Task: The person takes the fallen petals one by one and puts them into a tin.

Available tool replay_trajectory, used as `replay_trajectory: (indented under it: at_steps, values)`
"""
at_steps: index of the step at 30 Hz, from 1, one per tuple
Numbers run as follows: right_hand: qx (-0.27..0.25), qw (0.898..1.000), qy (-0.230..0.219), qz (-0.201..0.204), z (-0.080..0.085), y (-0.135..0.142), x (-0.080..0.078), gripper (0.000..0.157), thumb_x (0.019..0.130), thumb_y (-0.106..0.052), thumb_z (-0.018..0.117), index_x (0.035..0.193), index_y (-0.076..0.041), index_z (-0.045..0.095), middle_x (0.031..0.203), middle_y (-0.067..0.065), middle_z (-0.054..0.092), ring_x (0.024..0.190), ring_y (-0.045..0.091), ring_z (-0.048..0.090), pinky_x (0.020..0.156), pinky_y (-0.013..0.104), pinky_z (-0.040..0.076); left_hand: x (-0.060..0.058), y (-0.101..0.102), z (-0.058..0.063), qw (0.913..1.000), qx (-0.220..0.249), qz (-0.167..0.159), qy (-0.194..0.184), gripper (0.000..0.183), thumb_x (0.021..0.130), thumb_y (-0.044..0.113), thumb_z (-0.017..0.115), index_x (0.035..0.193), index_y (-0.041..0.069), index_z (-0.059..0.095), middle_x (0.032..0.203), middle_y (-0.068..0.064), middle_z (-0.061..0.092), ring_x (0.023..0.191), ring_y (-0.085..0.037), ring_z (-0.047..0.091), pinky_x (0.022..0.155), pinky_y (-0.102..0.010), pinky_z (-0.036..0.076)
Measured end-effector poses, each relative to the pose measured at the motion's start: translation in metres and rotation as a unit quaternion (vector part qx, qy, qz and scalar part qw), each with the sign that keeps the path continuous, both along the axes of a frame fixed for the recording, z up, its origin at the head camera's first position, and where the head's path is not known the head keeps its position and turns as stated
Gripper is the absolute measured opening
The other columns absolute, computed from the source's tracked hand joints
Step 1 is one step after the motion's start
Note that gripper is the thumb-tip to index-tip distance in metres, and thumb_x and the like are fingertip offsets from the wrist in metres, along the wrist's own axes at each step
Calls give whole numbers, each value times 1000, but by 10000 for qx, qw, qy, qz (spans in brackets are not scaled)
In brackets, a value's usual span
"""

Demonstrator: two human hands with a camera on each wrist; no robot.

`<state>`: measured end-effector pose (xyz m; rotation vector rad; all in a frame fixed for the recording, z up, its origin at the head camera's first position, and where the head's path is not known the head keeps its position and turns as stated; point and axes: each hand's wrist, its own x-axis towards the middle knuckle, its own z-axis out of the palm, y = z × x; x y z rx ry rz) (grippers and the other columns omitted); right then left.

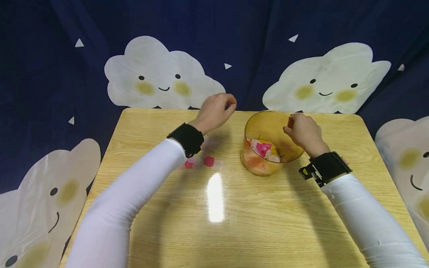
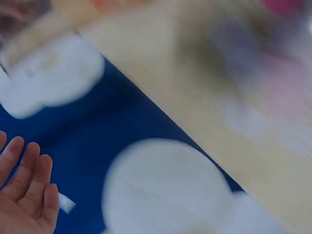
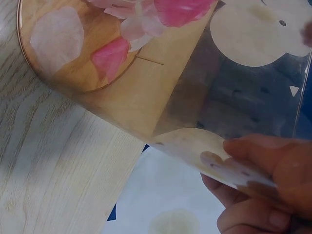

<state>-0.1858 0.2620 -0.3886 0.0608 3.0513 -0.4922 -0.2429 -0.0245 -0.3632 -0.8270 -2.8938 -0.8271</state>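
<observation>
An amber see-through container (image 1: 271, 124) stands on the table, right of the middle. Pink, white and orange flower petals (image 1: 263, 149) lie at its bottom; the right wrist view shows pink and white petals (image 3: 109, 58) through its wall. My right hand (image 1: 305, 134) pinches the container's right rim between thumb and fingers. To the left of the container, my left hand (image 1: 214, 111) hovers over the table with loosely bent fingers and nothing in them. Below it a few petals (image 1: 209, 161) lie on the wood, partly hidden by the wrist. The left wrist view is blurred.
The light wooden table (image 1: 241, 223) ends at a dark blue curtain (image 1: 248, 37) behind. White cloud cutouts with faces (image 1: 161, 70) hang along the curtain and at both sides. A bright light reflection lies on the tabletop in front of the petals.
</observation>
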Motion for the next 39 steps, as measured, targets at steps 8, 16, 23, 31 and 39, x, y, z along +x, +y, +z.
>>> replay_trajectory:
  at_steps: [8,16,23,31,39]
  values:
    - [14,10000,-2,3,0,1,0,23,92,-22,68,83,-4,59,79,19,61,74,37,57,56,44,41,-23,-68,-52,9881,-1133,571,-867,30,102,20,56,127,5,66,130,-12,68,122,-28,63,103,-43,50]
    - [28,10000,33,31,0,0,0,23,93,-22,67,82,-4,59,77,18,60,73,36,57,56,44,41,-12,-105,-102,9746,-1987,415,-949,28,97,10,58,121,2,68,125,-18,69,119,-33,65,98,-49,53]
    - [46,10000,-19,1,0,0,-1,23,93,-23,67,83,-4,59,78,18,60,74,36,57,57,44,41,-7,-114,-116,9782,-1838,583,-775,19,94,6,59,106,4,74,114,-15,73,110,-30,68,93,-48,56]
    - [31,10000,-47,-2,0,0,0,23,93,-23,67,84,-4,59,78,18,60,73,35,56,56,43,41,-7,-118,-121,9786,-1884,547,-618,14,94,5,60,100,5,73,107,-13,74,102,-29,69,88,-46,57]
    - [13,10000,-69,-9,1,0,0,23,93,-23,66,83,-4,58,77,18,59,73,35,56,56,43,40,-16,-114,-97,9839,-1604,680,-395,15,93,0,54,87,6,67,86,-10,67,83,-26,62,74,-44,52]
